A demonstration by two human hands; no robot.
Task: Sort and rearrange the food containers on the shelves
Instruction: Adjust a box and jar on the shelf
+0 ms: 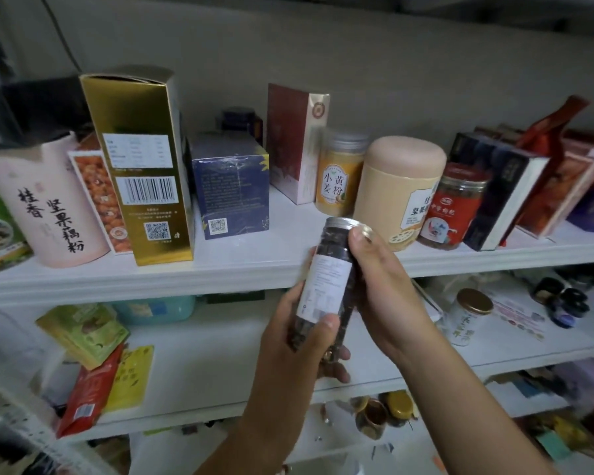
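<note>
A tall clear jar [326, 282] with dark contents, a white label and a silver lid is held in front of the upper shelf [220, 272]. My left hand [299, 351] grips its lower half, thumb across the label. My right hand [381, 289] holds its upper part, thumb beside the lid. On the upper shelf stand a pink canister [45, 204], a gold box [141, 166], a dark blue box [232, 186], a red and cream box [297, 142], a yellow powder jar [340, 173], a beige tub [398, 190] and a red-labelled jar [455, 207].
Leaning boxes and red packets [542, 173] crowd the upper shelf's right end. The middle shelf [206, 351] holds green, red and yellow packets [96, 358] at left, a small gold-lidded tin [468, 317] and dark small jars [563, 303] at right. Small jars [384, 413] sit below.
</note>
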